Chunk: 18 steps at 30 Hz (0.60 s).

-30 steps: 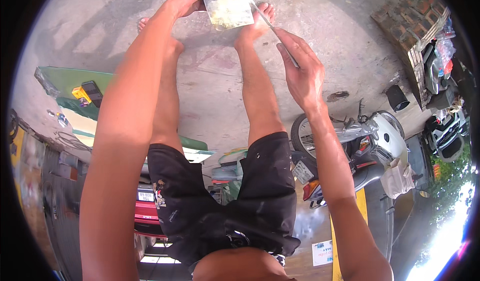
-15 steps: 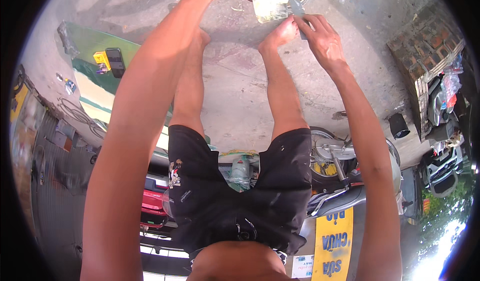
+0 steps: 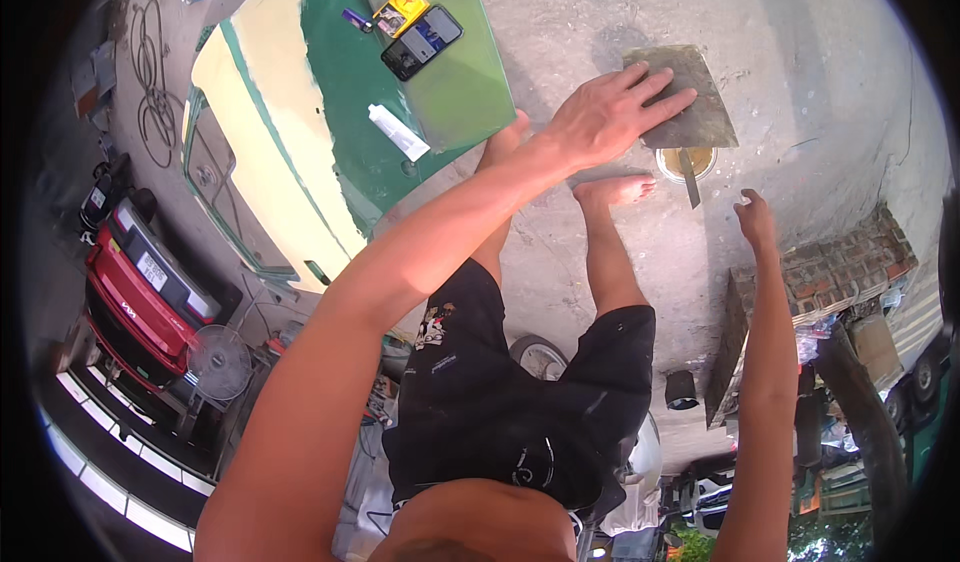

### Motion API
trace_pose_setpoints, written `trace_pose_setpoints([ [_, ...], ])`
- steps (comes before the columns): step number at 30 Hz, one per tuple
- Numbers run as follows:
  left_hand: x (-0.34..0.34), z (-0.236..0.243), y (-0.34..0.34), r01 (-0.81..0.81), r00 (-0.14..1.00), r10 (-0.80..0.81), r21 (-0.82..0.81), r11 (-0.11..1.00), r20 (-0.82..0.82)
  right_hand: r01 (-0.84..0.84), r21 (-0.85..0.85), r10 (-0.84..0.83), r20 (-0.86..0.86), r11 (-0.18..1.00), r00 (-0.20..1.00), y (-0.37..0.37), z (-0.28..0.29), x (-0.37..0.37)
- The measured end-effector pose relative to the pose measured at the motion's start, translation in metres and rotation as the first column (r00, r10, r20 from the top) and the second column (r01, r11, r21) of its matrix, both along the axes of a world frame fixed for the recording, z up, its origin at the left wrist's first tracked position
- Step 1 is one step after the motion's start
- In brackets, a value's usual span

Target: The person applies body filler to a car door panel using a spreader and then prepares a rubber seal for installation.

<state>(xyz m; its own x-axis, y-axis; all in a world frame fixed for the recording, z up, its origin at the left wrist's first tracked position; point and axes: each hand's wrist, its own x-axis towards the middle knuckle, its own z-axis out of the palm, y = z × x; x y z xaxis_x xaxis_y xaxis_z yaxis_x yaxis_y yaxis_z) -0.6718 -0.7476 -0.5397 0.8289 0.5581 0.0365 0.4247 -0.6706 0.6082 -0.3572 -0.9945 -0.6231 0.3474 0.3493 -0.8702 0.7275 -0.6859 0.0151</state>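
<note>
Grey concrete floor [image 3: 850,92], rough and stained. Far centre: a flat grey-green board [image 3: 700,112] lies on it, with a small round tin [image 3: 672,165] of yellowish paste just at its near edge; a narrow blade [image 3: 691,177] rests across the tin. Far left: a large green panel [image 3: 440,72] with a cream-filled area lies flat on the floor. On the panel: a white tube [image 3: 398,132], a dark phone [image 3: 421,42], a yellow packet [image 3: 400,8]. Two bare feet [image 3: 615,190] stand on the floor between panel and tin.
</note>
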Motion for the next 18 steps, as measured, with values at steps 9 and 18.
trace_pose_setpoints([
  [9,-0.125,0.084,0.088,-0.414,0.748,0.503,-0.288,0.864,0.434,-0.555,0.549,0.713,-0.111,0.625,0.693,0.189,0.006,-0.295],
  [18,-0.155,0.098,0.099,-0.431,0.636,0.604,-0.428,0.794,0.48,-0.486,0.471,0.529,0.048,0.736,0.847,0.261,-0.001,-0.6],
])
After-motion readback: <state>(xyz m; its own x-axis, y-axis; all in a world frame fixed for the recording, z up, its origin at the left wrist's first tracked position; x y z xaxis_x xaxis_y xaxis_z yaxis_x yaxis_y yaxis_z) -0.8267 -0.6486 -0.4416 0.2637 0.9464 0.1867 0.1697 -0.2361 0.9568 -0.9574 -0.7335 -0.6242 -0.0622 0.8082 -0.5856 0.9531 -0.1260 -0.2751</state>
